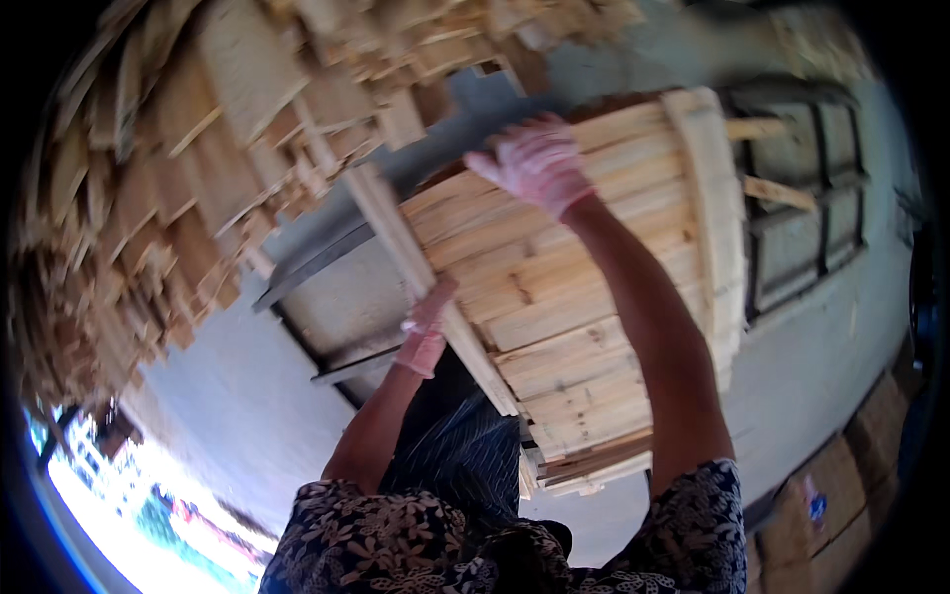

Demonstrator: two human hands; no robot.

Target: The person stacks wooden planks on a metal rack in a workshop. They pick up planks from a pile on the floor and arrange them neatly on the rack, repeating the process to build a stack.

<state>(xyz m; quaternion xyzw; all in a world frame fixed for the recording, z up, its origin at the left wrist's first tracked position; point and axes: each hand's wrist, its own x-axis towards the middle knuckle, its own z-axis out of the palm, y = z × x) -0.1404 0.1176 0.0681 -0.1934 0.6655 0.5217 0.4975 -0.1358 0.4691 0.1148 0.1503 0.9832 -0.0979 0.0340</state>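
In front of me lies a broad layer of pale wooden boards (pixel 554 287), side by side. A long upright wooden strip (pixel 381 213) runs along their left edge, and a similar one (pixel 705 168) along the right. My left hand (pixel 429 322), in a pinkish glove, is closed round the left strip about halfway along it. Gloved in the same way, my right hand (pixel 534 163) rests at the far edge of the boards, thumb apart and fingers stretched, slightly blurred. The undersides of the fingers are hidden.
A large heap of short wood pieces (pixel 198 148) rises at the far left. Dark metal frames (pixel 332 287) with pale panels stick out left of the boards, and another frame (pixel 807 198) to the right. Brown boxes (pixel 826 495) stand at the lower right on the grey floor (pixel 218 396).
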